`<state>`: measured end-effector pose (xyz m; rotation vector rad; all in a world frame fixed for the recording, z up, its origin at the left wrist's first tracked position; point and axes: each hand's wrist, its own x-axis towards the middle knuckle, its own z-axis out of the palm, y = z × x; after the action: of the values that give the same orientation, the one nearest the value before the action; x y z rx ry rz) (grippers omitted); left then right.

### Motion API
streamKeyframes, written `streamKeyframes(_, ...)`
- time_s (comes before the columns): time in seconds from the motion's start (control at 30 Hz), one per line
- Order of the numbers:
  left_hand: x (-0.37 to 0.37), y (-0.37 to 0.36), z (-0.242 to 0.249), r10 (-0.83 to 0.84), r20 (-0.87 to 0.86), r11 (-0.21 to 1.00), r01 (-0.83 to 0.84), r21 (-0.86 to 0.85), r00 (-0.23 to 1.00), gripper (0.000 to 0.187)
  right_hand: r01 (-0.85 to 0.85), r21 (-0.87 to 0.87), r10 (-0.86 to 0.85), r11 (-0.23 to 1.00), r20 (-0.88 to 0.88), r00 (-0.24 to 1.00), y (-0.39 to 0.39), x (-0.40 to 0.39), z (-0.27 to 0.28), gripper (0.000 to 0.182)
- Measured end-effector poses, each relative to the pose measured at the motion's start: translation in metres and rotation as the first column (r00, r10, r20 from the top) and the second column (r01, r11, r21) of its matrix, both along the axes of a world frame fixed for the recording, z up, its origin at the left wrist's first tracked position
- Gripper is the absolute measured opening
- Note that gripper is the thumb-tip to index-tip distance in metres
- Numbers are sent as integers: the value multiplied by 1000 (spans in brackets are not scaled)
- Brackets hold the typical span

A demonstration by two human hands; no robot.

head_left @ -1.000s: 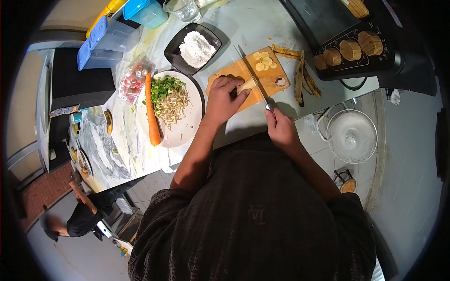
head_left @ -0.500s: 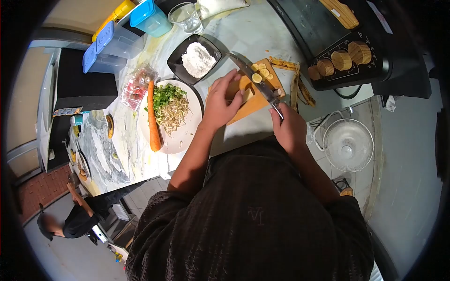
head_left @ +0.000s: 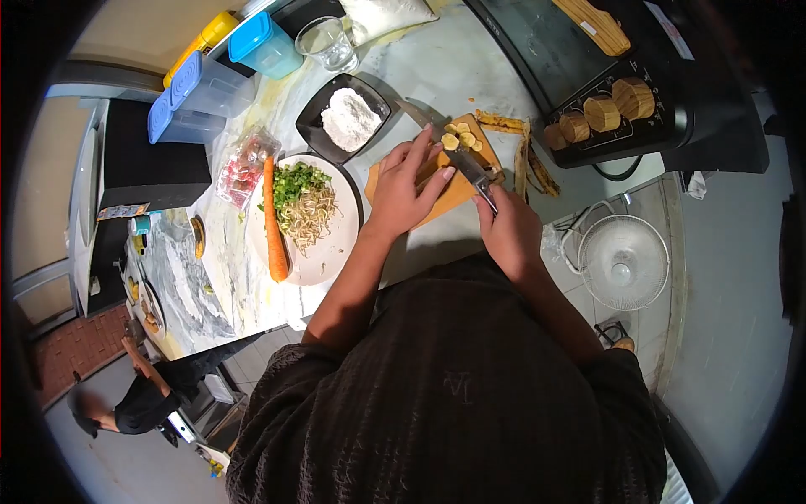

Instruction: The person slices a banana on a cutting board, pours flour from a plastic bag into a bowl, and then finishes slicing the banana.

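A tan wooden cutting board (head_left: 449, 202) lies on the counter in front of me. My left hand (head_left: 405, 189) is curved over it, thumb and fingertips close to the knife blade, around a peeled banana piece mostly hidden by the hand. In my right hand (head_left: 510, 225) is the handle of a kitchen knife (head_left: 470, 166), its blade slanting up and left across the board. Several round banana slices (head_left: 462, 137) sit along the far side of the blade. Browned banana peels (head_left: 541, 170) lie just right of the board.
Left stands a white plate (head_left: 332, 252) with a carrot (head_left: 273, 223), chopped greens (head_left: 298, 183) and bean sprouts (head_left: 311, 220). Behind are a black bowl of white powder (head_left: 351, 119), a glass (head_left: 332, 46) and plastic containers (head_left: 201, 88). A black oven (head_left: 617, 105) stands right. Another person (head_left: 138, 399) is lower left.
My left hand has shifted slightly, covering the pale piece that showed beside its thumb. The knife has moved a little left and down, with the slices now along its far side.
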<state>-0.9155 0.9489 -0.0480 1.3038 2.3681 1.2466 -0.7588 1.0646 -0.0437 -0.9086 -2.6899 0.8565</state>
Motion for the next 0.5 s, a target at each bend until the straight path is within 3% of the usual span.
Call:
streamKeyframes(0.4,-3,5,-8,-10,-60,998,6,-60,998,63,-3,26,3,1000,-8,1000,3,-6,-3,21)
streamKeyframes(0.5,-4,7,-7,-15,0,998,15,-53,1000,70,-9,40,9,999,6,1000,2,-7,-3,21)
